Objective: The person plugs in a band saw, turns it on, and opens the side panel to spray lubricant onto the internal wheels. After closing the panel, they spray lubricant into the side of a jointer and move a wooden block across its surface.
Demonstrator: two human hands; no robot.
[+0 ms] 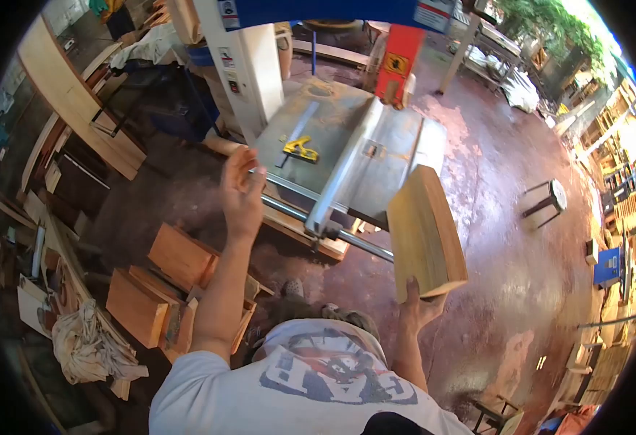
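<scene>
My right hand (421,310) grips a thick wooden block (423,232) by its lower end and holds it tilted, in front of the right side of the bandsaw table (289,177). My left hand (244,199) is raised at the table's left front corner, fingers loosely bent and apart, with nothing in it. A metal fence (343,170) runs across the table from front to back. To its left lies a yellow tool (301,149) with a dark strip. The red blade guard (394,69) hangs over the far part of the table.
Reddish wood blocks (140,304) are piled on the floor at my left, near a crumpled cloth (89,344). A long board (79,101) leans further back. A small stool (548,197) stands on the floor to the right. Lumber and shelves line the right wall.
</scene>
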